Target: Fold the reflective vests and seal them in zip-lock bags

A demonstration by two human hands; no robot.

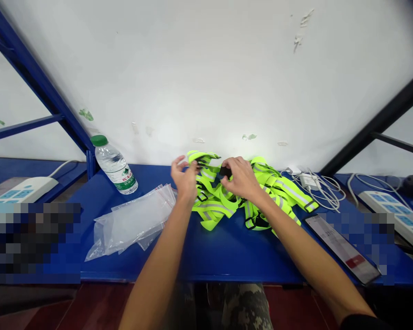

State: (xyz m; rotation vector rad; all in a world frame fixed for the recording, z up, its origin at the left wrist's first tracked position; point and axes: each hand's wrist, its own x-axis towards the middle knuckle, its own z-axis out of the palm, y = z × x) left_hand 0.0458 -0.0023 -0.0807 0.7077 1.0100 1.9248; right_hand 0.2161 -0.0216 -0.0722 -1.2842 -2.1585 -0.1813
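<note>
Neon yellow-green reflective straps (216,210) with grey stripes and black buckles lie in a loose heap on the blue table (227,256). At the heap's left side my left hand (186,181) is closed on one strap, its folded upper part raised toward the wall. My right hand (242,178) pinches a black piece (226,172) between thumb and fingers, just right of the left hand. That piece is partly hidden, so its exact kind does not show. More reflective straps (278,188) are piled behind and right of my right hand.
Clear plastic zip bags (134,222) lie left of my left forearm, with a green-capped water bottle (115,165) behind them. A phone (342,250), a white charger with cables (309,181) and a power strip (395,217) are to the right. Another power strip (17,197) sits left.
</note>
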